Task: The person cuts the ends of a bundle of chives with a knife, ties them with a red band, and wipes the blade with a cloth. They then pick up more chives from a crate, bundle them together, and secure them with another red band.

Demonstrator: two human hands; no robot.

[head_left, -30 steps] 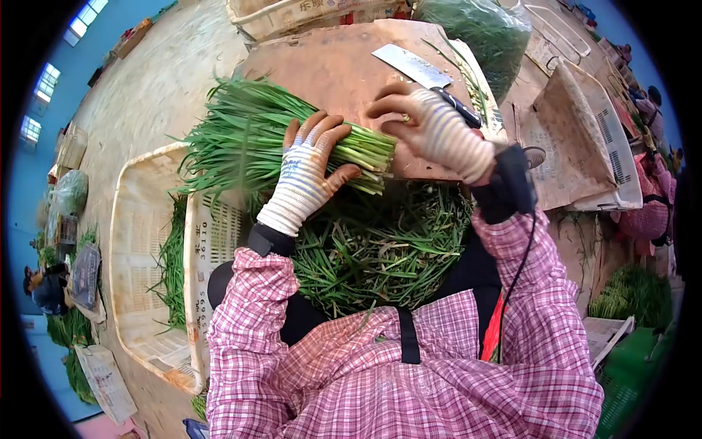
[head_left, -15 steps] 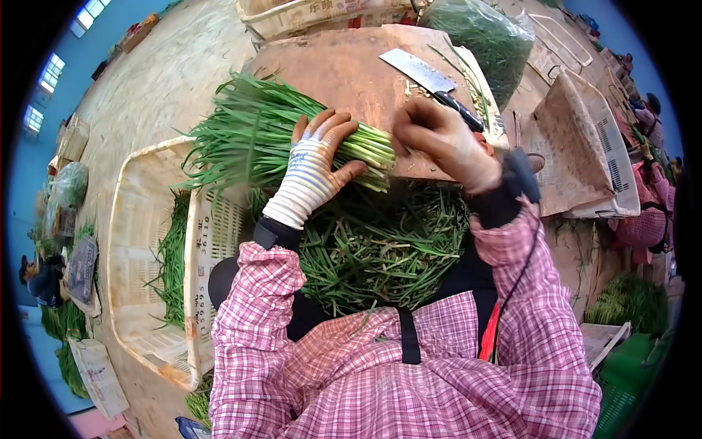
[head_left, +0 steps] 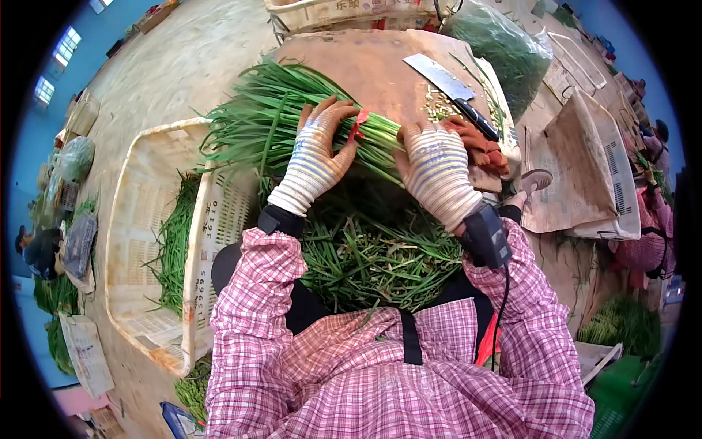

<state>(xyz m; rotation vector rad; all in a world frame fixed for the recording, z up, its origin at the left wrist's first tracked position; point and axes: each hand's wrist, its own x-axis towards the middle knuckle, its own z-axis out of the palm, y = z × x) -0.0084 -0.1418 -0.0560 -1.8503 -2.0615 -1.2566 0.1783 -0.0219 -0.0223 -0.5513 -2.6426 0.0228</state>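
Observation:
A bundle of long green stalks (head_left: 256, 121) lies across the near edge of a wooden board (head_left: 329, 62), leaves to the left and pale stems to the right. Around the stems runs a red band (head_left: 357, 126). My left hand (head_left: 320, 146), in a white-striped glove, is wrapped over the bundle just left of the band. My right hand (head_left: 433, 157), gloved alike, grips the stem ends. Reddish-brown strips (head_left: 479, 145) lie right of it, beside a cleaver (head_left: 446, 84) with a black handle and small cut pieces.
A white crate (head_left: 157, 249) holding greens stands at the left. Loose trimmings (head_left: 380, 249) fill the space below the board. A plastic bag of greens (head_left: 497, 51) is at the back right, near another crate (head_left: 618, 168). Several people are at the far sides.
A red band now shows around the bundle. My right hand has turned and come down onto the stem ends. The view has shifted slightly, and a foot shows at the right.

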